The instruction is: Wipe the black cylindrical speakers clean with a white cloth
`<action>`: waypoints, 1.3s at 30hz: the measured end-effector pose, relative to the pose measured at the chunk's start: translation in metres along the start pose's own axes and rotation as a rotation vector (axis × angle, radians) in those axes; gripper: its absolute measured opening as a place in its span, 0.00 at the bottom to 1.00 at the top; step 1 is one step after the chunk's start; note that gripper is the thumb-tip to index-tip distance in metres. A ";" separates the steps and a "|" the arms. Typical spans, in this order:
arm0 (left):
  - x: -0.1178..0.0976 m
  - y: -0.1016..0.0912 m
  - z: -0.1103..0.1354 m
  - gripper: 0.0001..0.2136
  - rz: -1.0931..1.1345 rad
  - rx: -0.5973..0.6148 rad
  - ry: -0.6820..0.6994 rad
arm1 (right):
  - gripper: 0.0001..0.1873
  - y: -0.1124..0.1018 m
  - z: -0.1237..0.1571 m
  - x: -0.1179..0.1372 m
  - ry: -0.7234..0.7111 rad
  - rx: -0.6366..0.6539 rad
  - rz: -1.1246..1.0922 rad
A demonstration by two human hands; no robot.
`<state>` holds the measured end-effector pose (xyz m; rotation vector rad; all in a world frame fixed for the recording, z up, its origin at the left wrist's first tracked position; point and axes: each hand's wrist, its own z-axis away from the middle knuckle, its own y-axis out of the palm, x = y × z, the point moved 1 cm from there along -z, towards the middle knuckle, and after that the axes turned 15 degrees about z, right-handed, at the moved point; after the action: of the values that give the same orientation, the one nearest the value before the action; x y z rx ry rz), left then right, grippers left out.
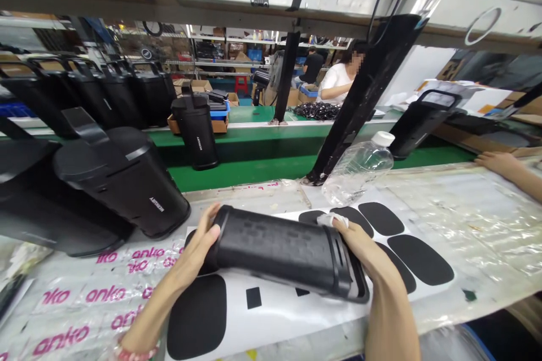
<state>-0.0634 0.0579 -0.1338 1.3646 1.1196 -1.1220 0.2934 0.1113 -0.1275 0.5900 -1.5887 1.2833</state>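
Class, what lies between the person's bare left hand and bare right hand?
In the head view, a long, black, rounded housing fills the stretch, reaching from the bare left hand at one end to the bare right hand at the other.

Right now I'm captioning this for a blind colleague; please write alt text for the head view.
A person's left hand and right hand hold a black casing on its side over a white sheet of black pads, with a crumpled white scrap at the right hand. Similar black units stand at left; a clear bottle is beyond the sheet.
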 end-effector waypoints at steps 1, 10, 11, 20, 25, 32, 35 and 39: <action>0.002 0.002 0.000 0.27 0.049 0.022 -0.067 | 0.09 0.002 0.003 0.002 0.013 0.025 -0.003; 0.005 0.011 -0.002 0.31 0.195 -0.055 -0.002 | 0.18 0.007 0.008 0.012 0.029 -0.095 -0.117; 0.006 0.011 -0.002 0.30 0.217 -0.060 0.017 | 0.18 0.007 0.009 0.013 0.020 -0.111 -0.134; -0.001 0.013 -0.001 0.27 0.211 -0.097 0.110 | 0.19 0.009 0.016 0.016 -0.117 -0.245 -0.265; -0.002 0.012 -0.002 0.29 0.233 -0.068 0.037 | 0.20 0.008 0.017 0.019 -0.097 -0.246 -0.269; -0.006 0.007 -0.001 0.26 0.099 -0.038 0.135 | 0.18 0.003 0.034 0.001 0.122 -0.131 -0.307; -0.006 0.010 0.001 0.25 0.084 -0.042 0.246 | 0.18 0.006 0.057 0.000 0.152 -0.051 -0.390; -0.005 0.012 0.001 0.28 0.143 -0.042 0.293 | 0.16 0.001 0.082 0.026 0.062 -0.180 -0.467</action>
<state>-0.0522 0.0555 -0.1276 1.5845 1.2227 -0.8084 0.2510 0.0408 -0.1027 0.7451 -1.3908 0.7947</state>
